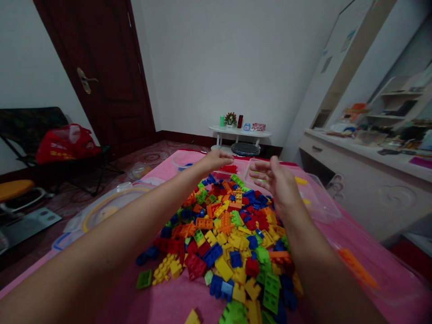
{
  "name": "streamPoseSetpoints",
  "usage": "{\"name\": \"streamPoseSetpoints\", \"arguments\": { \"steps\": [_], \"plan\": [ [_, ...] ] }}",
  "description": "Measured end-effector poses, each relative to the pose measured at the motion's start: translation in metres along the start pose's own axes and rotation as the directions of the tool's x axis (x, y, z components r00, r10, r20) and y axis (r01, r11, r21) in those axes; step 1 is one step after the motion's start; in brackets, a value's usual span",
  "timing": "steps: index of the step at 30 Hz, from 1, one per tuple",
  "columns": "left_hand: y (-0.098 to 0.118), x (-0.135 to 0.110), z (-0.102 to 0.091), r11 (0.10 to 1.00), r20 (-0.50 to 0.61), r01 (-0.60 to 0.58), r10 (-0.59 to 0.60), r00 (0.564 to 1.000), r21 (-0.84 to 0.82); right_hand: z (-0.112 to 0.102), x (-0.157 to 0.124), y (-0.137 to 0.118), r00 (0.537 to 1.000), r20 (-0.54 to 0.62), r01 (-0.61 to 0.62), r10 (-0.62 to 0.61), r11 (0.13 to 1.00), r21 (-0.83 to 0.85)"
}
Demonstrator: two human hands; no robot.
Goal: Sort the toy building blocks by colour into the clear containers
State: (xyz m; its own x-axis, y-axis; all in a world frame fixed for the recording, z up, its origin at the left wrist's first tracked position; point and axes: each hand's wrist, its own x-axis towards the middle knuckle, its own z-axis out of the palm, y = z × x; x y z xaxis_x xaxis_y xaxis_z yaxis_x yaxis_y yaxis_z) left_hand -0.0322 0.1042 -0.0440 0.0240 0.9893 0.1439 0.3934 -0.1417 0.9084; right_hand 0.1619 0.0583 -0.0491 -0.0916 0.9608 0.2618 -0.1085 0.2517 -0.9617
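A wide heap of plastic building bricks (226, 220) in red, yellow, blue, green and orange lies on a pink cloth (182, 297). My left hand (218, 160) reaches over the far side of the heap, fingers stretched to the right, with nothing visible in them. Just below it are red bricks (229, 169) in a clear container. Opposite, my right hand (278, 180) is held with its palm turned left and fingers apart. It is close to a clear tray (249, 173), partly hidden behind its fingers, with yellow-green bits inside.
At the right stands a clear bin (322, 200) with a few yellow bricks; an orange piece (357, 267) lies nearer me. Clear lids (91, 213) and a round tub (177, 164) holding blue bricks are at the left. A white side table (239, 131) stands by the wall.
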Motion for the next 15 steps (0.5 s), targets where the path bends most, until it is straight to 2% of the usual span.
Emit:
{"name": "streamPoseSetpoints", "arguments": {
  "steps": [3,5,7,10,13,15],
  "plan": [
    [-0.011,-0.024,-0.006,0.944,0.087,-0.107,0.084,0.993,0.312,0.001,0.005,0.020,0.996,0.063,0.070,-0.056,0.968,-0.243],
    [-0.019,-0.039,-0.012,0.846,0.050,-0.108,0.096,0.994,0.521,0.000,0.008,0.033,0.991,0.107,0.114,-0.081,0.929,-0.352],
    [-0.023,-0.055,-0.018,0.730,-0.010,-0.044,0.069,0.998,0.682,-0.003,0.010,0.044,0.987,0.143,0.126,-0.074,0.907,-0.401],
    [-0.025,-0.076,-0.023,0.640,-0.041,0.052,-0.033,0.999,0.766,-0.006,0.012,0.052,0.981,0.186,0.132,-0.050,0.879,-0.459],
    [-0.021,-0.090,-0.022,0.632,-0.016,0.087,-0.117,0.993,0.770,-0.005,0.016,0.054,0.974,0.218,0.175,-0.061,0.814,-0.553],
    [-0.018,-0.094,-0.020,0.630,-0.018,0.092,-0.123,0.992,0.771,-0.001,0.024,0.054,0.965,0.248,0.227,-0.083,0.741,-0.632]
  ]
}}
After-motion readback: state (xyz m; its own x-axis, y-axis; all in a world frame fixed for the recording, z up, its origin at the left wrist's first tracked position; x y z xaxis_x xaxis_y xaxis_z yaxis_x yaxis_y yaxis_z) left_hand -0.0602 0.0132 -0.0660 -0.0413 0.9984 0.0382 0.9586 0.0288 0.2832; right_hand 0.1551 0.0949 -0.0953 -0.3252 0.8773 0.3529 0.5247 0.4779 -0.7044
